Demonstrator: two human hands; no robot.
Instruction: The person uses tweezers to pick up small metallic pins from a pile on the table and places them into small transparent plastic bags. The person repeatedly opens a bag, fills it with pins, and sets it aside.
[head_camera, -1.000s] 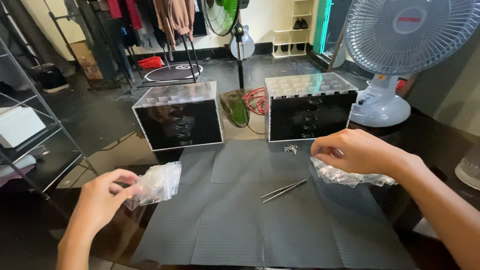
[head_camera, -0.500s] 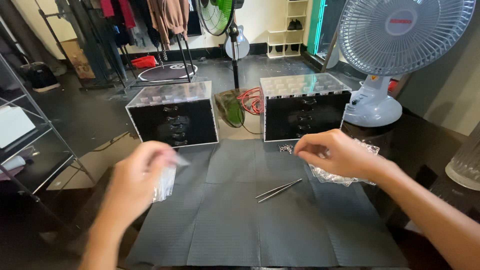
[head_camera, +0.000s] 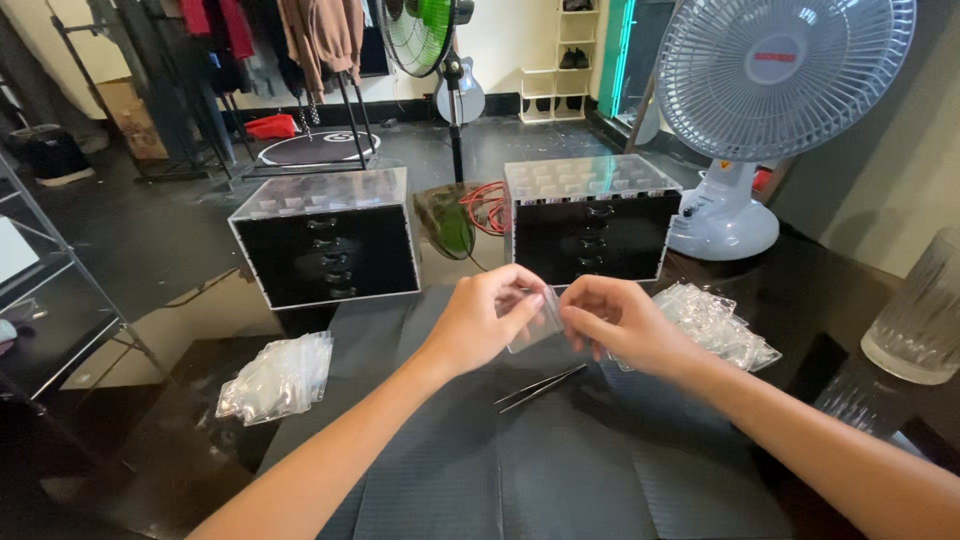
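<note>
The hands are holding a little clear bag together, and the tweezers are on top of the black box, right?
Not quite. In the head view both hands, left hand and right hand, do hold the little clear bag, but the tweezers lie on the dark mat, not on a box.

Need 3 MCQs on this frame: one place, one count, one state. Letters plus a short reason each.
1. Where do the tweezers lie?
A. on the dark mat, below the hands
B. on top of a drawer box
C. beside the glass

2. How many black drawer boxes stand on the table?
A. one
B. two
C. four

3. What holds the small clear bag?
A. left hand only
B. nothing, it lies flat
C. both hands

A: they rest on the mat.
B: left box and right box.
C: left hand and right hand both pinch it.
</note>
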